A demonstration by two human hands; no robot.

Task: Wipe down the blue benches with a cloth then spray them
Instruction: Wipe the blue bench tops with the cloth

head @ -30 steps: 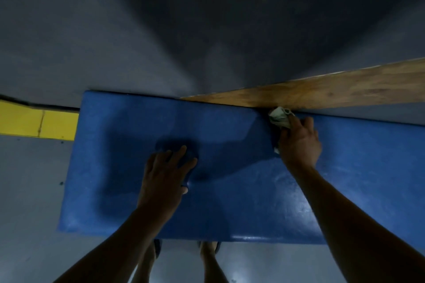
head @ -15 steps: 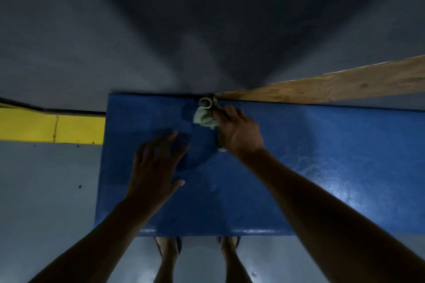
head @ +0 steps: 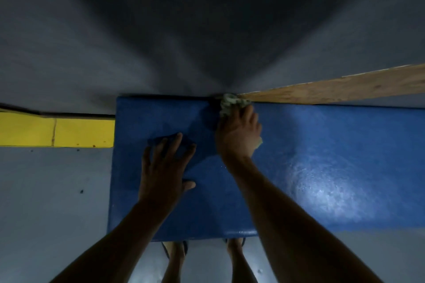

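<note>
A blue bench (head: pixel 322 145) runs from the middle of the view to the right edge, against a grey wall. Its right part shines wet under a light. My right hand (head: pixel 239 135) presses a crumpled pale green cloth (head: pixel 227 104) onto the bench's far edge, where the wooden plank begins. Most of the cloth is hidden under my palm; a corner shows by my wrist. My left hand (head: pixel 164 167) lies flat with fingers spread on the bench's left part, holding nothing.
A wooden plank (head: pixel 345 88) runs along the wall behind the bench toward the right. A yellow ledge (head: pixel 57 130) sits left of the bench at the wall's foot. My feet in sandals (head: pixel 174 251) stand on the grey floor (head: pixel 53 202) before the bench.
My right hand has slid the cloth left along the bench's far edge, from beside the plank's middle to its left tip. My left hand stayed flat on the bench.
</note>
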